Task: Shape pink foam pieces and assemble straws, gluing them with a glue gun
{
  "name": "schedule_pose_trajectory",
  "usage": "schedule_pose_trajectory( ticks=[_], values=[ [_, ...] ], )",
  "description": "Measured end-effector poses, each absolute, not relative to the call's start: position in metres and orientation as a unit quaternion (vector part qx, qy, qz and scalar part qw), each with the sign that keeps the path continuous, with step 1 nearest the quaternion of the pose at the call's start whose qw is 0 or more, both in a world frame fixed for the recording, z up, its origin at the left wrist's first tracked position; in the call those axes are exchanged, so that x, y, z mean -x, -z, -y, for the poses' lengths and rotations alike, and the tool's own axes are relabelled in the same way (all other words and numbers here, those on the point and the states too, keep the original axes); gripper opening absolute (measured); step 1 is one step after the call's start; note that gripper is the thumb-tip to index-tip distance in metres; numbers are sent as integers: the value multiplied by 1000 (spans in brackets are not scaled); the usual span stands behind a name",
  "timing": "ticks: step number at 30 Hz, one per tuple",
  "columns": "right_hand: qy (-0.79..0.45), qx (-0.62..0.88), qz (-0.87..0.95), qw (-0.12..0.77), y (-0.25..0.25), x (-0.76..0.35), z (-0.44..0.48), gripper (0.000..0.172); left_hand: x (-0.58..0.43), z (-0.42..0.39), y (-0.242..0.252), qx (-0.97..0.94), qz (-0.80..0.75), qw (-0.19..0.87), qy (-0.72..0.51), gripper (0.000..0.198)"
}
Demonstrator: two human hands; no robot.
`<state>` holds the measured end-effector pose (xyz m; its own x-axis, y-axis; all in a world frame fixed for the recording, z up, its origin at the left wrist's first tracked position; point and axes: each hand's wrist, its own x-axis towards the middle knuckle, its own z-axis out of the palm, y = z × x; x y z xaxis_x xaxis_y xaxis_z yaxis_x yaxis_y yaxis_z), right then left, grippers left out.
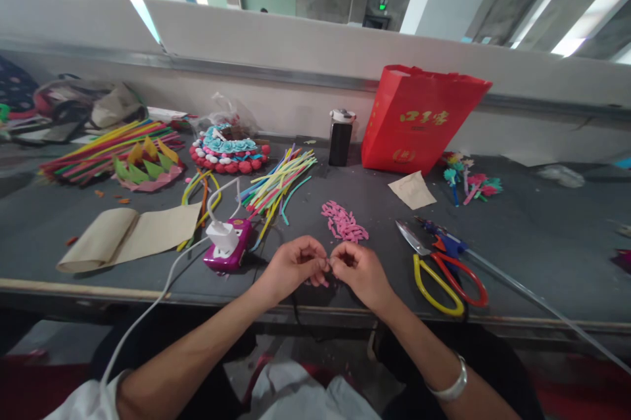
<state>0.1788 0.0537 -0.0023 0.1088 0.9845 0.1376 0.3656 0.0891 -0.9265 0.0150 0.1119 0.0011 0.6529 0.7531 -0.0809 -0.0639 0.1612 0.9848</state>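
My left hand and my right hand meet near the front edge of the grey table. Both are closed in a pinch on a small pink piece held between their fingertips. Just beyond them lies a pile of small pink pieces. A magenta device with a white plug and cable sits left of my left hand. Scissors with yellow and red handles lie right of my right hand. A silver bangle is on my right wrist.
Coloured foam strips fan out mid-table; more strips and a foam flower shape lie far left. Brown paper, a decorated round piece, a black bottle, a red bag and small foam flowers stand around.
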Motion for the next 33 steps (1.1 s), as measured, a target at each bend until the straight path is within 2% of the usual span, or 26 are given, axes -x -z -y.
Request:
schedule_pose_trajectory(
  ticks=[8, 15, 28, 33],
  values=[
    [-384, 596, 524, 472, 2, -180, -55, 10, -8, -123, -1, -560, -299, 697, -333, 24],
    [-359, 593, 552, 464, 2, -179, -54, 10, -12, -116, 3, -578, -281, 709, -292, 26],
    [-326, 576, 610, 435, 1, -187, -55, 9, -12, -115, 1, -626, -318, 658, -272, 30],
    [-188, 627, 610, 446, 5, -218, -66, 14, -5, -107, -8, -624, -335, 639, -300, 27]
  ],
)
